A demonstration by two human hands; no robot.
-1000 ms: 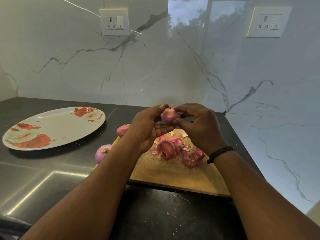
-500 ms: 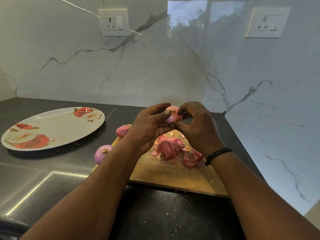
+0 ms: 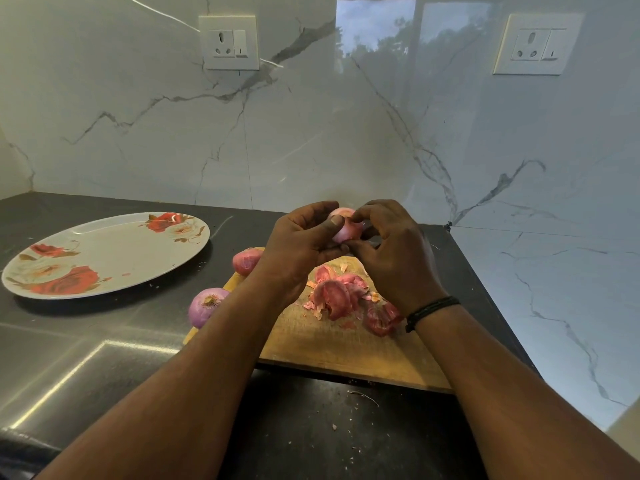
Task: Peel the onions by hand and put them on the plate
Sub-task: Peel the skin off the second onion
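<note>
- Your left hand (image 3: pixel 304 247) and right hand (image 3: pixel 391 251) met above the far end of the cutting board (image 3: pixel 346 344), and together they covered most of the onion (image 3: pixel 346 226) you held, so only its pale pink top and one side showed.
- Your left hand's fingers were curled round the onion, the thumb (image 3: pixel 334 221) pressed on its front; your right hand's fingers were bent onto its far side, though where exactly they pinched could not be made out.
- Your left forearm hid part of a purple onion (image 3: pixel 206 304) at the board's left edge, root end up, and your left hand cut off a reddish onion (image 3: pixel 246 259) near the board's far left corner.
- Whether those two lay on the board or on the dark worktop (image 3: pixel 104 341) beside it could not be told.
- A heap of loose red skins (image 3: pixel 339 294) lay on the middle of the board, its right end partly behind your right wrist with its dark band (image 3: pixel 431 310).
- The flowered plate (image 3: pixel 104 254) sat on the worktop towards its left edge, well apart from the board, holding only a few tiny flecks.
- Small scraps dotted the worktop near its front edge.
</note>
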